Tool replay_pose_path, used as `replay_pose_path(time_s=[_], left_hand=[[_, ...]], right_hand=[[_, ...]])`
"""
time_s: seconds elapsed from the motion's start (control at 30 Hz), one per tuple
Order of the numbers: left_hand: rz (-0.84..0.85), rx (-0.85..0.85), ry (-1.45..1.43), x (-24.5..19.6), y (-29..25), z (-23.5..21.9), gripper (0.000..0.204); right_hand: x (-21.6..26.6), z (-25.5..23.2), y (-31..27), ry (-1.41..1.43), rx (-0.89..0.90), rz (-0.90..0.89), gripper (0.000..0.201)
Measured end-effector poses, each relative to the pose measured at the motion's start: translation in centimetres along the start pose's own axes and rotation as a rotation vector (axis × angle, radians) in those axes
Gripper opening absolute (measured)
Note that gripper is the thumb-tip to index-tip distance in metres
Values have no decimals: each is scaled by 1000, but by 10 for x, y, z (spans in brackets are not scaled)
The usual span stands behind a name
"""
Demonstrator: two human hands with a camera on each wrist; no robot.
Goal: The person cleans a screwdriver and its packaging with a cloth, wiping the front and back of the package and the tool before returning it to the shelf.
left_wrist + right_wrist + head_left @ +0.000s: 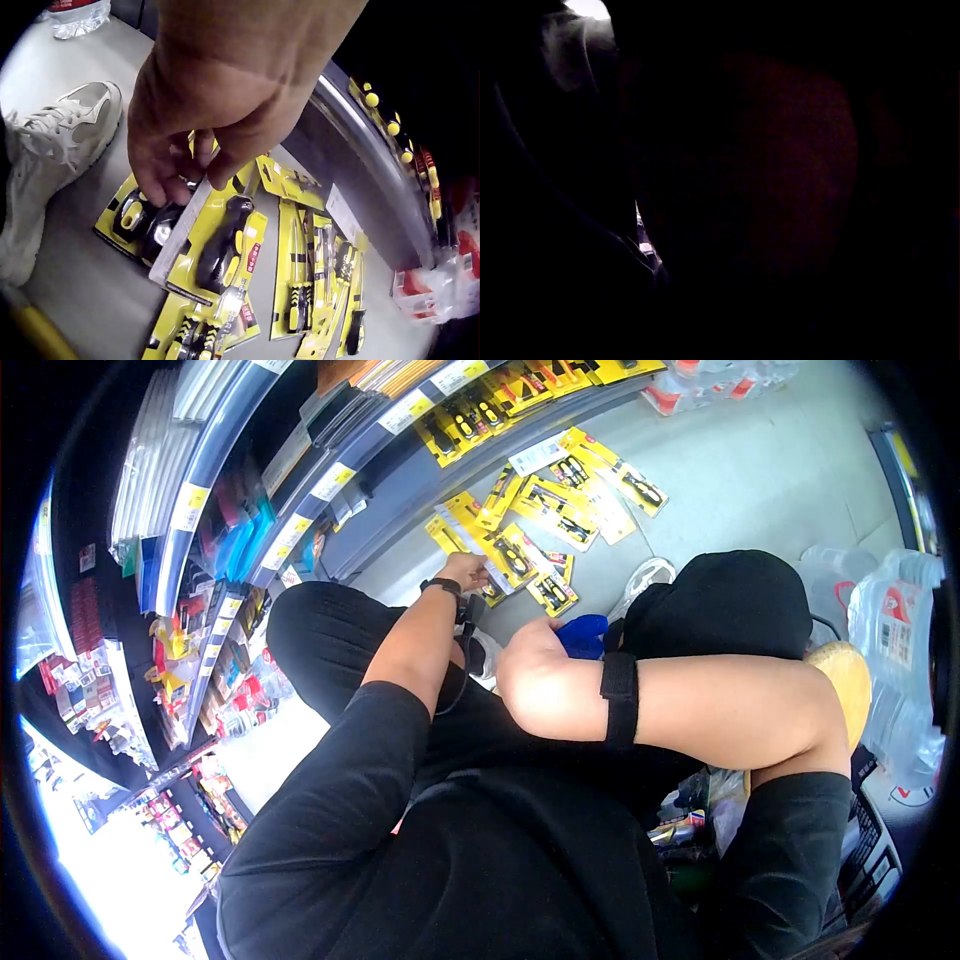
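Observation:
In the left wrist view my left hand (214, 97) reaches down with fingers curled and grips the edge of a yellow-carded screwdriver pack (225, 244). This pack has a thick black-and-yellow handle and is tilted over another carded pack (129, 214). The head view shows the left hand (463, 572) at the near end of a spread of yellow packs (560, 510) on the floor. My right hand (532, 660) is bent at the wrist between the knees, beside a blue object (582, 637). Its fingers are hidden, and the right wrist view is nearly black.
A low shelf with hanging yellow tool packs (480, 415) runs along the floor spread. Shelving with price tags (190, 507) rises at left. Clear plastic bottles (890, 630) stand at right. A pale shoe (648, 582) is planted close to the packs.

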State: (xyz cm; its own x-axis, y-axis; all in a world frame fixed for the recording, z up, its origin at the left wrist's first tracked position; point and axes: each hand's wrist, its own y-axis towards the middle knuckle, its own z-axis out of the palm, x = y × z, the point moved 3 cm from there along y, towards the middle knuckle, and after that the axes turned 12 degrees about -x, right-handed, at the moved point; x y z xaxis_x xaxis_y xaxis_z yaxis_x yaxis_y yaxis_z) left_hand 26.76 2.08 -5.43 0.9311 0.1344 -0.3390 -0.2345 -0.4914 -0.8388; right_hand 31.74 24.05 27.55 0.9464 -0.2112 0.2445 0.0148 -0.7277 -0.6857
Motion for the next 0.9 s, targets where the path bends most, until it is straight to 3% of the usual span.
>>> replay_pose_path(time_s=[0.23, 0.37, 0.47, 0.63, 0.7, 0.73, 0.8, 0.9], left_hand=[[68, -67, 94, -12, -1, 6, 19], [114, 9, 108, -17, -12, 10, 16], [132, 46, -50, -8, 4, 14, 21], [141, -115, 8, -15, -9, -3, 25], [191, -173, -4, -9, -9, -14, 25], [221, -193, 75, -3, 9, -16, 24], [277, -232, 234, 10, 51, -17, 22], [1017, -935, 584, -5, -1, -12, 24]], right_hand=[[-1, -1, 8, -10, 6, -1, 39], [-2, 0, 13, -22, 14, 0, 40], [-1, 8, 19, -28, 32, 10, 41], [7, 27, 41, -91, 82, 26, 42], [7, 24, 33, -10, 22, 39, 41], [-6, -7, -2, 83, -28, 58, 41], [-10, -17, -9, 128, -37, 51, 41], [-2, 6, 20, 14, 31, -17, 38]])
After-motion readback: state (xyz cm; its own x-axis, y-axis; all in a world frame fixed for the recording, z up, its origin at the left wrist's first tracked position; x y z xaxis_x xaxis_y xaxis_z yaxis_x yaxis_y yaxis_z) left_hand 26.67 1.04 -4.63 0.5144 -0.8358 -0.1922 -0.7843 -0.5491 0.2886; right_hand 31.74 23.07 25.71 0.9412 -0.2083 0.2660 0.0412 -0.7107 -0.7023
